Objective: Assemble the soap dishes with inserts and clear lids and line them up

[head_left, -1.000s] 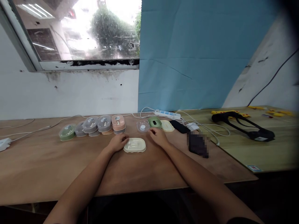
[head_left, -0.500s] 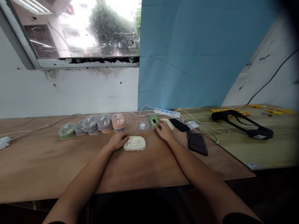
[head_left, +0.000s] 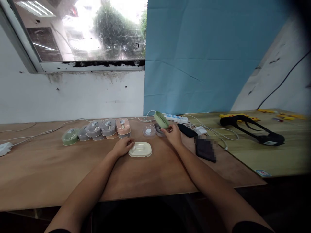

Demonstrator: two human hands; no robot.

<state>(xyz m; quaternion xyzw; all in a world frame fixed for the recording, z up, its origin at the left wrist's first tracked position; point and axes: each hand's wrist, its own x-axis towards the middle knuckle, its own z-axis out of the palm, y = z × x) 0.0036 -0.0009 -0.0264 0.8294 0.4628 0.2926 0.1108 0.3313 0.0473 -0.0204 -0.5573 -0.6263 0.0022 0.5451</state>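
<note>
On the brown tabletop (head_left: 136, 181) I see the right hand (head_left: 174, 134) now pinching the green part (head_left: 160, 119), freshly lifted and tilted, far-right of the cream dish (head_left: 143, 150), exposing the grey part (head_left: 158, 131); left hand (head_left: 123, 146) at dish's left edge, can't tell if gripping.

We see that the shell (head_left: 160, 119) in the right hand (head_left: 173, 134) is soft green, and the tray (head_left: 140, 149) by the left hand (head_left: 123, 146) is of cream colour. Among the boxes (head_left: 108, 128) we find grey ones, a green one and peach ones. The tabletop (head_left: 60, 174) is brown, the sheet (head_left: 199, 48) on the white wall (head_left: 97, 94) is plain blue, and the power strip (head_left: 176, 118) we see as white with blue parts
</note>
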